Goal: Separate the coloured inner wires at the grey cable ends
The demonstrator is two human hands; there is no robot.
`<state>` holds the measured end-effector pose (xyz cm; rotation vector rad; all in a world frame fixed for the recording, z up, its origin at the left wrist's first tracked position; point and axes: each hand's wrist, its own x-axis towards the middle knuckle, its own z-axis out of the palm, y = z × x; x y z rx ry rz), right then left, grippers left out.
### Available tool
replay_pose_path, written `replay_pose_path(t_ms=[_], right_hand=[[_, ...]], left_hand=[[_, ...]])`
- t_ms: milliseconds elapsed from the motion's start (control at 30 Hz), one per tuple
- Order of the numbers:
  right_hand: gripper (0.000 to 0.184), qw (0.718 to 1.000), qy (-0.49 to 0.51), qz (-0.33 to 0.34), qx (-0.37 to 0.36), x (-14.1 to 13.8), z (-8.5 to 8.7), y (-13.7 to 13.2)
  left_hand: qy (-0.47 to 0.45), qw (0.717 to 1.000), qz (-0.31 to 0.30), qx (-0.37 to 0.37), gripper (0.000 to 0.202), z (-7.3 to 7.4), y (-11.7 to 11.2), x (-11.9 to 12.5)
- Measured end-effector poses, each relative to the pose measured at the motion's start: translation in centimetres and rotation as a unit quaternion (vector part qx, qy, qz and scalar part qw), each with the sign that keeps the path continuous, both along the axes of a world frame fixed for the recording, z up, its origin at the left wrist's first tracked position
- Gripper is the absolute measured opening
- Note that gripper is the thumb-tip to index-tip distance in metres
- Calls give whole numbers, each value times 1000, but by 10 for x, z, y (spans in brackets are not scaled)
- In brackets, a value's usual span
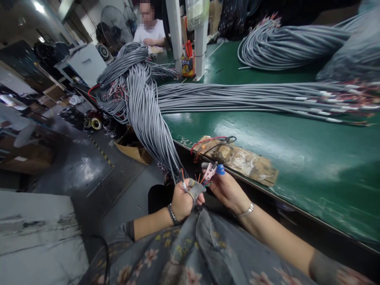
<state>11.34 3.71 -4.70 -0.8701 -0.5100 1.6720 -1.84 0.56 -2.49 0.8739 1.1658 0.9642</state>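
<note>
My left hand [184, 201], with grey covers on some fingers, is closed around the end of a grey cable. Thin coloured wires [200, 179] fan out of its grip toward my other hand. A second cable end [183, 183] with a white band sticks up beside the left fingers. My right hand [226, 189] wears a blue cover on its thumb. It pinches a small pale pink tool [209, 171] close to the wires; the exact kind of tool is too small to tell. A thick bundle of grey cables [148, 107] hangs over the table edge down to my left hand.
On the green table [311, 150], a worn wooden board [249, 164] lies at the near edge with red and black leads. A long row of grey cables [231, 97] crosses behind it. Coiled cables [291, 45] lie far right. Another person [151, 33] sits across, near a white post [200, 51].
</note>
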Motion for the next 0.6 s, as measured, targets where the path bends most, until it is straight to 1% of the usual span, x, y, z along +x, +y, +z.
replay_pose_path(t_ms=[233, 367, 500, 600], right_hand=[[40, 998, 30, -41, -31, -2, 3, 1], [39, 998, 31, -43, -31, -3, 5, 2], [39, 999, 25, -34, -16, -3, 3, 2], [40, 999, 27, -33, -20, -2, 2, 1]], left_hand=[[-10, 1000, -3, -2, 30, -5, 0, 0], [-7, 1000, -3, -6, 31, -5, 0, 0], [-5, 1000, -8, -7, 32, -5, 0, 1], [-2, 1000, -11, -11, 34, -5, 0, 1]])
